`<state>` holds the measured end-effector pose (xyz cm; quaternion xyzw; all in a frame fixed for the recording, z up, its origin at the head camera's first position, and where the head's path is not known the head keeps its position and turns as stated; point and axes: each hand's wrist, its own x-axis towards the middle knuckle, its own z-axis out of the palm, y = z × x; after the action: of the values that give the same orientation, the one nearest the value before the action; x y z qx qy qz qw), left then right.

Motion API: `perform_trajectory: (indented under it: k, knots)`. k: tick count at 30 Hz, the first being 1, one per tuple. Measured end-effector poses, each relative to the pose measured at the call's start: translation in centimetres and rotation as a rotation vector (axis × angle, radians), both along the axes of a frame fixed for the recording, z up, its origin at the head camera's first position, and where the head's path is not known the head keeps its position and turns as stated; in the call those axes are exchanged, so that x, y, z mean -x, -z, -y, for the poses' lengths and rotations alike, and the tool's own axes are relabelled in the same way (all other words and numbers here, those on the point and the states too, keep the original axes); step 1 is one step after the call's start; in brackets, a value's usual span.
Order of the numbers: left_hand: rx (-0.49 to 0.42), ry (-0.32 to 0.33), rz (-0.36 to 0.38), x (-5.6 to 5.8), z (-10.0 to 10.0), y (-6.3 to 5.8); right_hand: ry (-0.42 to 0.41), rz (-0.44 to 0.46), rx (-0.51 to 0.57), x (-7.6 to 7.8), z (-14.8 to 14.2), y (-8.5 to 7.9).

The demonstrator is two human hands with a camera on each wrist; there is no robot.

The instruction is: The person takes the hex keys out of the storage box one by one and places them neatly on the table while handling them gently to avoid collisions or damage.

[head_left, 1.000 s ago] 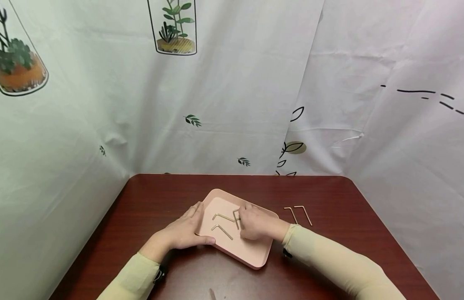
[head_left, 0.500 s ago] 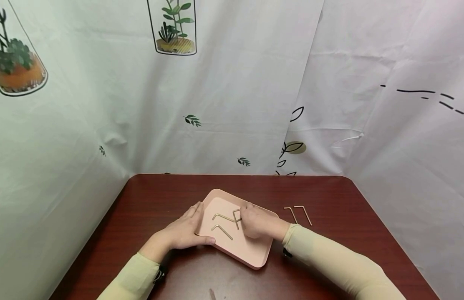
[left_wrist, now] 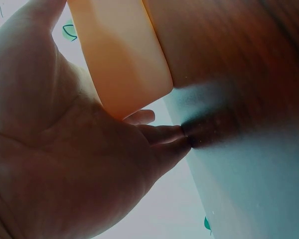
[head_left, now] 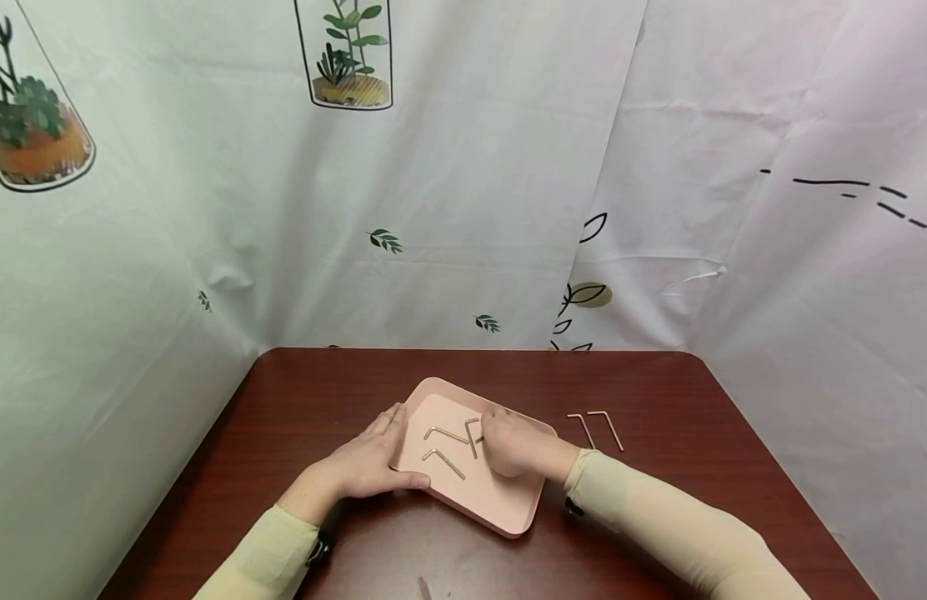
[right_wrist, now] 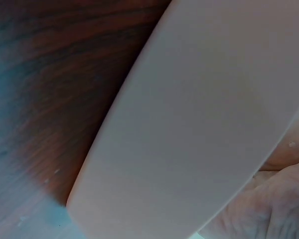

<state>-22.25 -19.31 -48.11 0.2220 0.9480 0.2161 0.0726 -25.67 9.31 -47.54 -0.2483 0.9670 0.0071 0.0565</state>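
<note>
In the head view a pink tray (head_left: pixel 471 508) lies slanted on the table, with several gold L-shaped hex keys (head_left: pixel 444 463) in it. My left hand (head_left: pixel 362 462) rests against its left end, fingers straight along the outer wall and thumb on the near rim. The left wrist view shows the palm beside the tray wall (left_wrist: pixel 122 55), fingertips down at the table. Inside the tray, my right hand (head_left: pixel 512 443) has its fingers curled down; a short end of a hex key (head_left: pixel 480 439) sticks out from under it. The fingertips are hidden. The tray wall (right_wrist: pixel 189 124) covers most of the right wrist view.
Two more hex keys (head_left: pixel 605 429) lie on the dark red wooden table (head_left: pixel 336 375), right of the tray and near the right sleeve (head_left: pixel 658 517). White curtains (head_left: pixel 463 183) with plant prints stand around the back and sides.
My right hand has shifted slightly to the right inside the tray, and the hex key end under it has moved along. The left hand, tray and other hex keys stay put.
</note>
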Motion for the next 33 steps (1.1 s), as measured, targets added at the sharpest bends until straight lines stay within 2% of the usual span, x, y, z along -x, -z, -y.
perform_trajectory:
  k: [9,18,33]
  knots:
    - [-0.008,-0.001,0.004,0.04,0.01,0.02,-0.03,-0.018,0.01,-0.04,-0.15,0.13]
    - [0.005,-0.005,0.005,0.32,0.08,0.36,-0.014,0.003,0.027,-0.12,-0.08,0.16]
    - [0.001,-0.002,0.007,0.14,0.09,0.12,-0.038,-0.01,0.029,0.01,-0.17,0.48]
